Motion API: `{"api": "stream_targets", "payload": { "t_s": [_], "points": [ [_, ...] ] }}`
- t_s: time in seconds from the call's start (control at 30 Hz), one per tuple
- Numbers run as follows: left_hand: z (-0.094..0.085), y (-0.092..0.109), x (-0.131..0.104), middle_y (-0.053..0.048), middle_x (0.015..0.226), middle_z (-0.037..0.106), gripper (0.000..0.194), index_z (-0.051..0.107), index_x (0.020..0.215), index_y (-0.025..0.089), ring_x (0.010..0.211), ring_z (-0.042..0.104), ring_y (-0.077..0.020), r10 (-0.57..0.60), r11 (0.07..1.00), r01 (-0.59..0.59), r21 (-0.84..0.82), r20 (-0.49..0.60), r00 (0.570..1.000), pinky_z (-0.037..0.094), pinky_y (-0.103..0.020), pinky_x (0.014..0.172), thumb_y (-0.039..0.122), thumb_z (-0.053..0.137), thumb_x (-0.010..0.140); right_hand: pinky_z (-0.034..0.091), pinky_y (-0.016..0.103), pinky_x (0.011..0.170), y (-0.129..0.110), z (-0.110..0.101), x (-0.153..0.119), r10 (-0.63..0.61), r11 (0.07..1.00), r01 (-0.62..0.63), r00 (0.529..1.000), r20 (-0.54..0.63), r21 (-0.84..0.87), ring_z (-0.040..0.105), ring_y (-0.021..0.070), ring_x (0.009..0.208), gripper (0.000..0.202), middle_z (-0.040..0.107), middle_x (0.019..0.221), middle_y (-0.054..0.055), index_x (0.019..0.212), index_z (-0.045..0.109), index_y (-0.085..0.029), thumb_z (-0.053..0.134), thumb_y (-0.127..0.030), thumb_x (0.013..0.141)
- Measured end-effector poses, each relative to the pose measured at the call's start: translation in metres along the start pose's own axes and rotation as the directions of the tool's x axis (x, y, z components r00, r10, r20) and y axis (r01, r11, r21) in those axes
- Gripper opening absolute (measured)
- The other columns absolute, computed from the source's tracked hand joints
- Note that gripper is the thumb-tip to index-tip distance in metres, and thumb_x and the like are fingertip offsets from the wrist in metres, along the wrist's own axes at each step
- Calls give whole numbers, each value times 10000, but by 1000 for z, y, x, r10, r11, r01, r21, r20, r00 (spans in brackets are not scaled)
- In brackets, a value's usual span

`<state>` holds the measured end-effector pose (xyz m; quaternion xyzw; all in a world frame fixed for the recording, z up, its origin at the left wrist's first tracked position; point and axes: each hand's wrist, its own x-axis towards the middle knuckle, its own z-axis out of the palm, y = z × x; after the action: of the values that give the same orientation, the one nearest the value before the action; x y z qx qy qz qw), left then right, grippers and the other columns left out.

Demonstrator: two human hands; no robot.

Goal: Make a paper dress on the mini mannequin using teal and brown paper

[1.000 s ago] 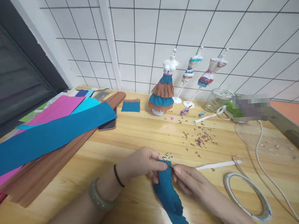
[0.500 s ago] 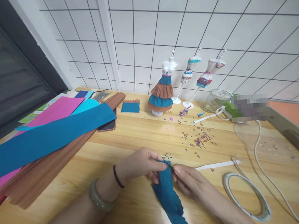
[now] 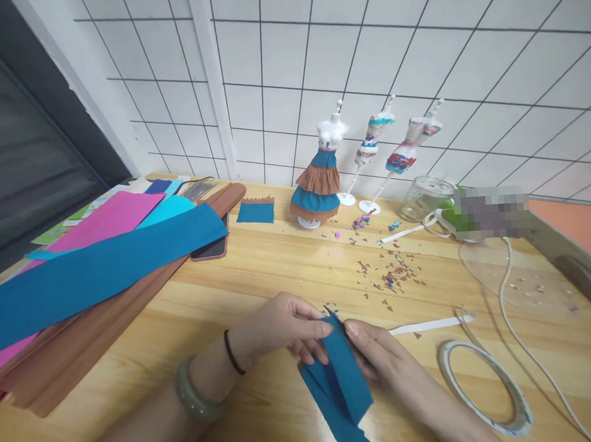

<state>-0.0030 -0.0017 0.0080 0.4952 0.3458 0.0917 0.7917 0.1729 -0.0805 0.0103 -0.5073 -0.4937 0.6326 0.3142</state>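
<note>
My left hand [image 3: 297,327] pinches the upper end of a teal crepe paper strip [image 3: 347,371] between thumb and fingers. The strip hangs folded toward me, and part of its lower edge is cut in a zigzag. Closed around small dark scissors [image 3: 332,313], my right hand [image 3: 376,353] is at the strip's right edge; only the pointed blades show, and the handles are hidden in the fingers. Small teal clippings [image 3: 333,308] lie just beyond the strip. Behind stands a white mini mannequin [image 3: 331,135] in a tiered teal and brown skirt [image 3: 316,192].
Left lies a stack of coloured paper with a long teal sheet [image 3: 103,266] over a phone [image 3: 210,247]. Two more mannequins [image 3: 374,139] stand by the wall. Brown scraps [image 3: 396,271], a tape roll [image 3: 448,378], a glass jar [image 3: 419,200] and a white cable [image 3: 511,314] are right.
The teal strip has been turned, so a straighter edge now faces my right hand and the zigzag edge lies lower. The scissor tips show farther up past the strip's top.
</note>
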Motion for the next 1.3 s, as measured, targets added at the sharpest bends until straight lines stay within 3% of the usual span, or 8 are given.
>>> {"api": "stream_targets", "payload": {
  "t_s": [0.23,0.37,0.5,0.63,0.9,1.03,1.17,1.3],
  "points": [
    [2,0,0,-25,618,658,446,668,668,119,533,595,-97,10,997,-11,78,9,1000,454,-200,511,559,719,609,283,237,504,-7,2,0,-9,1000,9,999,-37,0,347,112,533,444,469,621,-28,746,595,-181,386,-534,916],
    [2,-1,1,-7,602,637,426,631,631,129,516,585,-89,22,989,-23,147,12,1000,444,-192,494,549,705,634,406,268,678,-9,2,1,-63,998,63,998,-9,-20,503,162,668,453,597,745,22,776,624,-181,363,-520,926],
    [3,-4,3,0,594,625,427,605,614,133,500,574,-87,29,989,-31,145,13,999,447,-196,484,547,707,628,411,291,778,-8,2,2,-118,992,118,993,11,-47,565,197,791,465,639,786,35,801,648,-181,344,-507,937],
    [4,-8,5,2,600,626,421,604,624,133,505,577,-88,46,990,-48,132,17,999,448,-195,478,541,705,636,408,269,689,-6,1,2,-111,992,111,994,6,-65,554,175,721,470,638,748,21,772,647,-181,343,-495,943],
    [2,-8,4,-3,605,632,416,607,638,127,503,576,-83,39,987,-42,154,24,999,444,-188,477,533,699,651,406,275,722,-7,1,3,-106,993,102,992,-69,-52,531,172,716,449,629,745,22,734,631,-183,402,-526,911],
    [0,-5,4,-2,603,634,433,609,651,129,502,576,-85,34,987,-37,159,21,999,445,-195,482,553,693,649,315,242,487,1,-2,5,-16,999,21,992,-128,41,414,119,521,491,558,611,-4,739,603,-170,411,-601,872],
    [-1,-2,3,-1,590,631,451,603,655,132,508,578,-90,52,989,-51,142,-5,999,449,-203,494,576,685,643,324,224,505,8,-3,7,-60,989,68,996,-59,135,427,102,535,349,541,627,-19,741,567,-173,570,-511,828],
    [1,0,2,-14,616,653,422,624,677,132,539,579,-90,116,988,-106,115,-84,990,454,-209,549,551,665,685,298,207,474,12,1,8,-65,978,94,986,-154,187,398,84,504,303,514,606,-41,757,576,-176,644,-470,788]
  ]
}}
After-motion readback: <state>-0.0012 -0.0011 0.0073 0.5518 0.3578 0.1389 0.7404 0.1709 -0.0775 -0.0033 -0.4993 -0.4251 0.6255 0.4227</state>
